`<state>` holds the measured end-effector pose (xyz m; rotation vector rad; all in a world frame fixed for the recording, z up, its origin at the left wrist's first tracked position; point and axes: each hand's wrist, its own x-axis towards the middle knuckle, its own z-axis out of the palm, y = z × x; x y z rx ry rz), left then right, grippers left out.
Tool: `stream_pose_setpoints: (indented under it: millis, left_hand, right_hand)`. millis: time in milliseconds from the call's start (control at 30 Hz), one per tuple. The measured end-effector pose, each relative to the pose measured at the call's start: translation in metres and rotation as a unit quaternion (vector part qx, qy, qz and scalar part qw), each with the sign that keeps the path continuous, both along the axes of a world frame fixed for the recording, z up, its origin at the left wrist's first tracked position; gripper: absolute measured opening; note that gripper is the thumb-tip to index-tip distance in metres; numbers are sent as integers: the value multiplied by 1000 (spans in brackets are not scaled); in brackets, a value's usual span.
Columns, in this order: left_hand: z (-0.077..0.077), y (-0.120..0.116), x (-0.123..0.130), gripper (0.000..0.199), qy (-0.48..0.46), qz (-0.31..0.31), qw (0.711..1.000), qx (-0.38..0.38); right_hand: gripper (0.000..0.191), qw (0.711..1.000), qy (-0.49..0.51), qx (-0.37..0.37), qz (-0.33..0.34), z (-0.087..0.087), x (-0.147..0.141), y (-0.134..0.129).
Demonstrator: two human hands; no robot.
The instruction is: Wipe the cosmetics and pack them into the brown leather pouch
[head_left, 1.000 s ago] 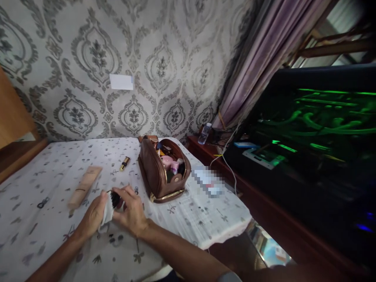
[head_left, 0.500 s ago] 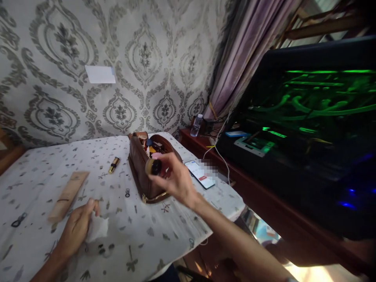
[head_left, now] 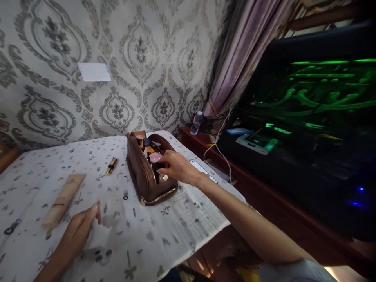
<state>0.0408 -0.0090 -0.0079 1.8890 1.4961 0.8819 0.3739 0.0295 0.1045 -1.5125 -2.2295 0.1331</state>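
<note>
Table (head_left: pixel 152 250), toward its near edge: your left hand (head_left: pixel 78 228) pinches tissue (head_left: pixel 99 235). Your right hand (head_left: pixel 181 168) grips a dark item (head_left: pixel 158 166) in the bag (head_left: pixel 138 166); probably stiff, hold its sides.

Dim light, green glow (head_left: pixel 311 102), stretched edges

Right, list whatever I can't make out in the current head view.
All in the head view:
Small black object: full shape, partly covered by the right hand.
Brown leather zip bag: lower contents, hidden by its walls.
Flat beige squeeze tube: lettering, too small and blurred.
Thin white tissue: held part, covered by the left hand.
</note>
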Motion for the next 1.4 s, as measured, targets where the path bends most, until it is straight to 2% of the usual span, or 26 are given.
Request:
stream_pose_setpoints:
  millis: [200, 433, 533, 700, 833, 933, 1033, 1133, 1200, 1267, 1300, 1367, 1400]
  left_hand:
    - [-7, 0, 0, 58, -8, -8, 1000, -17]
    - [2, 0, 2, 60, 0, -25, 1000, -17]
    - [6, -1, 3, 58, 10, -34, 999, -27]
    - [9, -1, 7, 61, -9, -8, 999, -29]
    - [8, -1, 10, 59, -35, -5, 999, -29]
    - [9, 0, 10, 56, -42, -15, 999, -13]
    - [12, -2, 8, 51, -36, -31, 999, 5]
    - [14, -7, 4, 41, 15, -75, 997, -4]
    - [13, -12, 0, 46, 81, -138, 987, 13]
    - [7, -15, -4, 55, 147, -190, 969, 52]
    - [4, -14, -6, 49, 173, -199, 962, 67]
    - [-2, -7, -9, 33, 206, -188, 957, 78]
    - [-4, 0, -10, 33, 214, -172, 958, 81]
  right_hand:
    - [2, 1000, 11, 20, 9, -3, 4, -5]
    - [13, 997, -3, 52, 56, -8, 4, -15]
    - [16, 997, -27, 47, 46, -5, 1, -16]
    - [19, 997, -80, 8, 14, 1, -5, -20]
    - [21, 994, -110, 14, -9, -3, -6, -26]
    - [21, 991, -107, 67, -41, -11, -7, -31]
    - [18, 979, -36, 196, -50, -18, -14, -39]
    - [17, 952, 77, 296, 19, -25, -30, -55]
    - [17, 943, 122, 292, 102, -35, -46, -66]
    - [17, 945, 132, 245, 171, -51, -63, -75]
    - [17, 948, 125, 218, 197, -61, -72, -76]
    - [15, 959, 111, 148, 214, -83, -89, -74]
    - [13, 965, 109, 109, 211, -93, -98, -71]
